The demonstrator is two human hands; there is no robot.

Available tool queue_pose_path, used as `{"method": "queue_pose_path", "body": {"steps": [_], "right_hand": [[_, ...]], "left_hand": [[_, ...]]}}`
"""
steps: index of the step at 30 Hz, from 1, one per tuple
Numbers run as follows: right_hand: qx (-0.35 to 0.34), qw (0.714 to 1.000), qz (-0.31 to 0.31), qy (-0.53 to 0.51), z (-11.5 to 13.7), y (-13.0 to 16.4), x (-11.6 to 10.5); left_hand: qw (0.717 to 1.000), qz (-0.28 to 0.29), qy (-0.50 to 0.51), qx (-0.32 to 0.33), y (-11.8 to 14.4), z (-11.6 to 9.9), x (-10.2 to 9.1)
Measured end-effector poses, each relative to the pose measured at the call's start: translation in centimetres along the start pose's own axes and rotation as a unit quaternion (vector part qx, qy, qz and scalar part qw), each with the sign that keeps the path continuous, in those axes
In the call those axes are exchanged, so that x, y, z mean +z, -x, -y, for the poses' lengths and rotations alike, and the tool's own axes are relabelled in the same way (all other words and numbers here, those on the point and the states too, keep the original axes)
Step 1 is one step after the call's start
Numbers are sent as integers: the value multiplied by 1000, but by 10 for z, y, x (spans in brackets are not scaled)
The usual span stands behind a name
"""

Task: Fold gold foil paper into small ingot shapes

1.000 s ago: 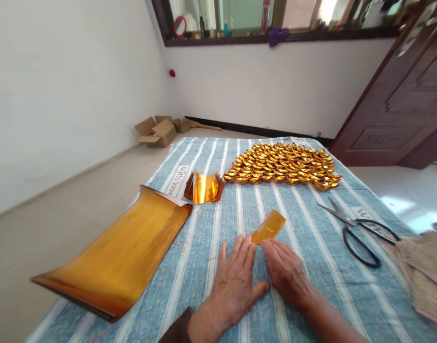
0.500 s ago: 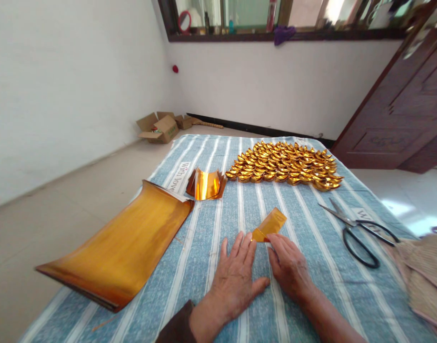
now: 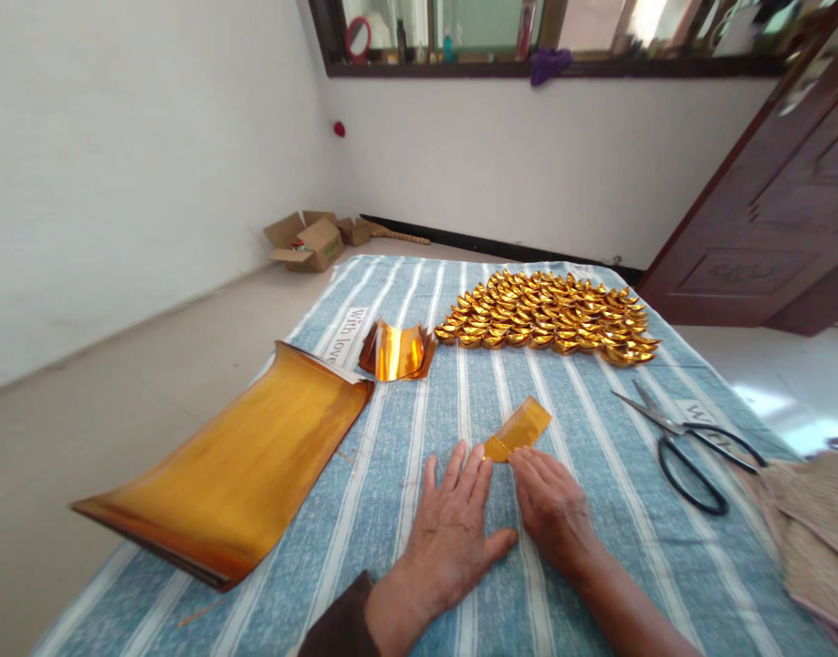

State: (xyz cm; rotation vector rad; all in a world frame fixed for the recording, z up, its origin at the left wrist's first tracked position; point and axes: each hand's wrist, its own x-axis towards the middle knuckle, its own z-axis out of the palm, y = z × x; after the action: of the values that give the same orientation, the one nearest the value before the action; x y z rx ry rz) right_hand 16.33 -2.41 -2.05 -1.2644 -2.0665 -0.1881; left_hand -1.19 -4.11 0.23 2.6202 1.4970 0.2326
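A small folded strip of gold foil paper (image 3: 518, 428) lies on the blue striped cloth (image 3: 597, 420). My left hand (image 3: 453, 525) lies flat on the cloth with fingers spread, its fingertips touching the strip's near end. My right hand (image 3: 554, 511) rests beside it, fingertips pressing that same near end. A large stack of gold foil sheets (image 3: 237, 465) lies to the left. A small curved stack of cut gold pieces (image 3: 397, 350) sits beyond it. Many folded gold ingots (image 3: 549, 318) are laid in rows at the far side.
Black-handled scissors (image 3: 689, 440) lie at the right. Tan sheets (image 3: 812, 529) overlap the right edge. Open cardboard boxes (image 3: 309, 239) sit on the floor by the far wall. A dark wooden door (image 3: 768, 210) stands at the right.
Both hands stay on the strip's near end; the right fingertips have shifted slightly along it. The view has drifted a little.
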Motion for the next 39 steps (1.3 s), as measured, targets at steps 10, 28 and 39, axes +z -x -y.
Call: {"method": "queue_pose_path", "body": {"steps": [10,28,39], "right_hand": [[-10,998,41,35,3,-1,-3],[-4,997,57,57,6,0,-4],[-10,994,80,76,6,-1,-4]], "left_hand": [[1000,-9,-6,1,0,-1,0],[1000,-20,-17,-12,0,-5,1],[1000,-16,-21,-14,-1,-7,-3]]}}
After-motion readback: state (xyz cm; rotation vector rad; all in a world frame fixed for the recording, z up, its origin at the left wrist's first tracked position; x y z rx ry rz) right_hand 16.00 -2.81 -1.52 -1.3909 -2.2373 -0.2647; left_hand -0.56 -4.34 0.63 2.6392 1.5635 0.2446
